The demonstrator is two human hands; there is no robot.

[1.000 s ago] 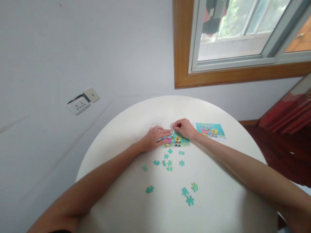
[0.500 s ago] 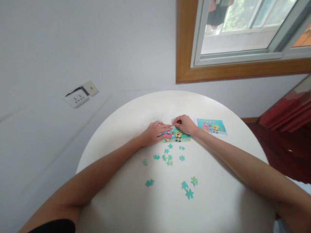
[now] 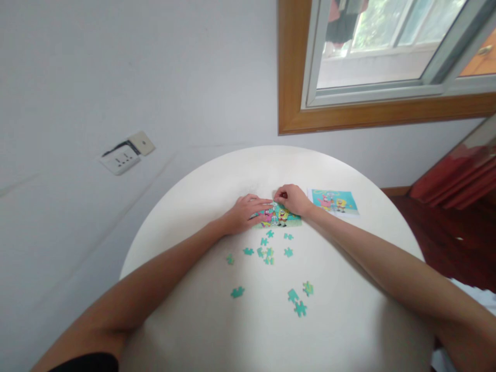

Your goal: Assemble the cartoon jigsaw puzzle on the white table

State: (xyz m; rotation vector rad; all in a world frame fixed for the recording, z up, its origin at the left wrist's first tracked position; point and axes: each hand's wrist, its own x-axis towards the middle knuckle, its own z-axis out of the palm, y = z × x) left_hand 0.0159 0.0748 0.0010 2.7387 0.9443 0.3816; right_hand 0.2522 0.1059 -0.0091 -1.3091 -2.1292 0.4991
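A partly joined jigsaw puzzle (image 3: 282,216) with pink and yellow cartoon figures lies flat on the table. Across its left side rests my left hand (image 3: 245,213), fingers stretched out and covering some of the picture. At the upper edge of the puzzle, my right hand (image 3: 291,199) is closed in a pinch, thumb and forefinger together. Whatever sits between those fingertips is hidden. Loose teal puzzle pieces lie nearer to me, several in a cluster (image 3: 268,253) below the puzzle. Farther forward are a single piece (image 3: 237,292) and a group of three with this piece (image 3: 300,309).
A picture card (image 3: 336,201) with the same figures lies right of my right hand. The round white table (image 3: 186,320) stands against a wall with a socket (image 3: 121,159). A wood-framed window (image 3: 290,67) is above, and a red curtain (image 3: 457,170) hangs at right.
The view has shifted very slightly. Both hands stay at the puzzle in nearly the same pose, and the loose pieces have not moved on the table.
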